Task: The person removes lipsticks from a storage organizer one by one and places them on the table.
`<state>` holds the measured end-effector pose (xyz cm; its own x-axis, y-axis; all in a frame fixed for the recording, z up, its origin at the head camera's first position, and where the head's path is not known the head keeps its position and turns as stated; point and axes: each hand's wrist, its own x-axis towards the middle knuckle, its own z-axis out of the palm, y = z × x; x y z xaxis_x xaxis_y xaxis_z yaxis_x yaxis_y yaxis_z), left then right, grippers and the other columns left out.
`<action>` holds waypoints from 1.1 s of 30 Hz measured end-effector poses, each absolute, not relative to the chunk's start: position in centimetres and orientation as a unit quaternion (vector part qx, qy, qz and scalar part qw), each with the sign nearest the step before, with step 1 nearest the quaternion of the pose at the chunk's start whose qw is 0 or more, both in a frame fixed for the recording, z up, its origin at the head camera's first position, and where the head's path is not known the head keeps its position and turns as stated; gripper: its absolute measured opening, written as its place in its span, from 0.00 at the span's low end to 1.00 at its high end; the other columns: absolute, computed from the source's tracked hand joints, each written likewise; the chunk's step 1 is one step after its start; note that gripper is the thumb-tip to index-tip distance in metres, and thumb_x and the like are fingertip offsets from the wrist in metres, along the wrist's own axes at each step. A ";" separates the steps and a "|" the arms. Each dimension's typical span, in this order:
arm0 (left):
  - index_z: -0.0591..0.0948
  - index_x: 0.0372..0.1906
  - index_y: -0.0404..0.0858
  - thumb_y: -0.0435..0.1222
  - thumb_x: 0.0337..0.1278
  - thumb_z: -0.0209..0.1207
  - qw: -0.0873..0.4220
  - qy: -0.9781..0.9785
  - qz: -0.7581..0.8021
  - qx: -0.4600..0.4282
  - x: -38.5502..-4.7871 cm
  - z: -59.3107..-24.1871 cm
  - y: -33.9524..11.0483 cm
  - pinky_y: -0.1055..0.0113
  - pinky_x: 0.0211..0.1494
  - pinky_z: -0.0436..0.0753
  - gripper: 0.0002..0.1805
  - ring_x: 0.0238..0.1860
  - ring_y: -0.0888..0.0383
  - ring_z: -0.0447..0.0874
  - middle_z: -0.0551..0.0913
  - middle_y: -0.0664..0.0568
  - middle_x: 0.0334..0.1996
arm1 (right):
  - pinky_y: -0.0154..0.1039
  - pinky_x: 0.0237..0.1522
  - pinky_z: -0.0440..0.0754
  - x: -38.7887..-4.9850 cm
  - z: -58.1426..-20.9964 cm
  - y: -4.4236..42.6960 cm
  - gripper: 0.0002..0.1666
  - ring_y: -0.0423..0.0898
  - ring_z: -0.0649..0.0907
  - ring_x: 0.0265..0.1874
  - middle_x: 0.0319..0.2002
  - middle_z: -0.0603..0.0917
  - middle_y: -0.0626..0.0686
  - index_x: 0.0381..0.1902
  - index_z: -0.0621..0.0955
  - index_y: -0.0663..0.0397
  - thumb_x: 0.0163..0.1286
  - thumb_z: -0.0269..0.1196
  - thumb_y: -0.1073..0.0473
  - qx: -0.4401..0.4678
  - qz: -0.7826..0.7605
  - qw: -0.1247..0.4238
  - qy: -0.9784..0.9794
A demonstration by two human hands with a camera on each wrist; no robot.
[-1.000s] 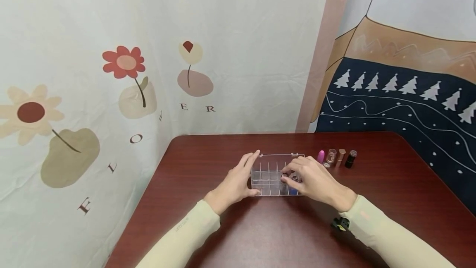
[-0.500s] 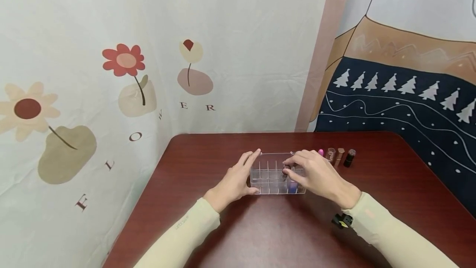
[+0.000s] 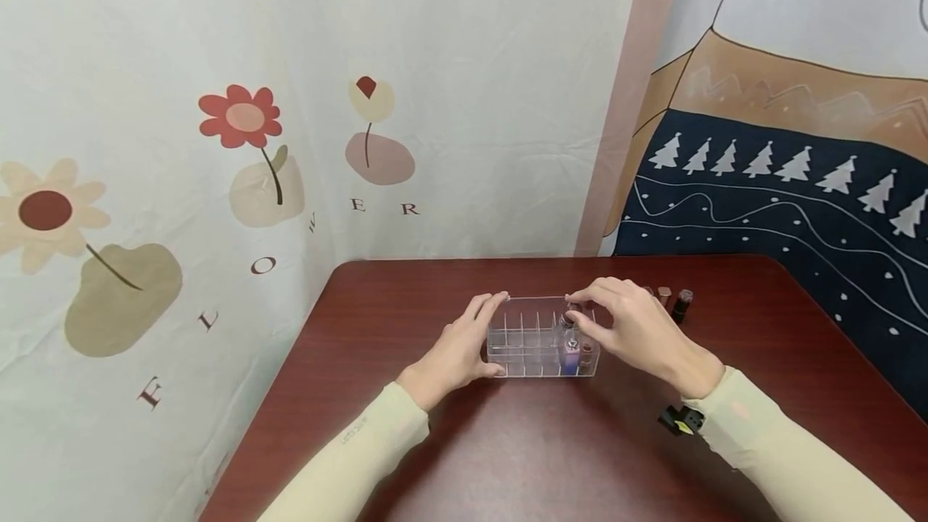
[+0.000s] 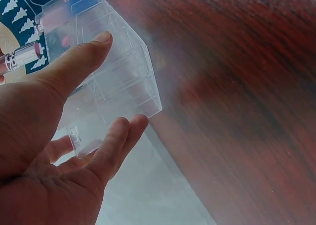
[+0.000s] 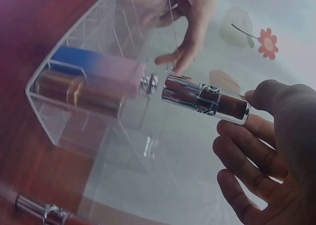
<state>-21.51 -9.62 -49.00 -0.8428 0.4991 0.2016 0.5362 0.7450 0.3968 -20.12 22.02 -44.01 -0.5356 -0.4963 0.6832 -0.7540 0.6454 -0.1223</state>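
My left hand [image 3: 457,357] grips the left end of a clear compartment organizer [image 3: 522,351], its thumb at the front and its fingers at the back. Between thumb and fingertips, my right hand [image 3: 641,333] pinches the end of a lipstick [image 5: 205,100]. That lipstick has a shiny silver part and a clear end with a dark red middle. It is held above the organizer's right part, apart from the hand holding the box. In right-end compartments stand a blue-to-pink lipstick tube [image 5: 98,67] and a brown tube with a gold band [image 5: 76,94].
At the back right of the reddish-brown table [image 3: 464,457] stand a black lipstick [image 3: 681,306] and a rose-gold one [image 3: 664,295]; my right hand covers others. A silver-banded tube [image 5: 52,211] shows low in the right wrist view. Printed curtains [image 3: 493,103] hang behind.
My right hand has risen and moved back and right, lifting the lipstick out of the low position over the compartments. My left hand keeps its grip on the organizer.
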 end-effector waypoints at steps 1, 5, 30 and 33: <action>0.62 0.93 0.42 0.39 0.49 0.93 0.041 -0.933 -0.226 -0.277 -21.5 -48.9 -9.6 0.37 0.63 0.96 0.69 0.56 0.36 0.95 0.70 0.36 0.86 | 0.45 0.38 0.90 -20.2 -43.8 22.2 0.20 0.42 0.86 0.36 0.42 0.95 0.49 0.51 0.95 0.52 0.62 0.88 0.66 0.366 0.208 0.313 -0.851; 0.62 0.93 0.41 0.38 0.50 0.93 0.040 -0.933 -0.231 -0.273 -21.6 -48.7 -9.7 0.33 0.65 0.94 0.69 0.58 0.37 0.95 0.69 0.36 0.86 | 0.39 0.34 0.88 -20.3 -43.1 22.7 0.21 0.41 0.85 0.34 0.44 0.96 0.50 0.52 0.96 0.52 0.62 0.88 0.67 0.363 0.217 0.309 -0.852; 0.61 0.93 0.41 0.37 0.51 0.93 0.036 -0.931 -0.238 -0.274 -21.2 -49.0 -9.5 0.40 0.62 0.96 0.69 0.46 0.44 0.94 0.69 0.36 0.86 | 0.16 0.38 0.80 -19.3 -42.1 28.3 0.23 0.35 0.80 0.33 0.39 0.93 0.48 0.53 0.94 0.54 0.61 0.87 0.70 0.290 0.216 0.314 -0.878; 0.61 0.93 0.40 0.37 0.50 0.93 0.040 -0.931 -0.237 -0.276 -21.2 -49.0 -9.5 0.39 0.60 0.96 0.69 0.44 0.46 0.93 0.69 0.36 0.86 | 0.14 0.40 0.78 -19.4 -42.1 28.9 0.23 0.36 0.82 0.33 0.40 0.94 0.50 0.53 0.95 0.55 0.61 0.87 0.70 0.283 0.214 0.315 -0.880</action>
<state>-21.23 -9.53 -49.02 -0.8450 0.4942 0.2044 0.5318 0.7356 0.4197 -19.36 28.90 -42.08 -0.6406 -0.3636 0.6764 -0.6339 0.7475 -0.1985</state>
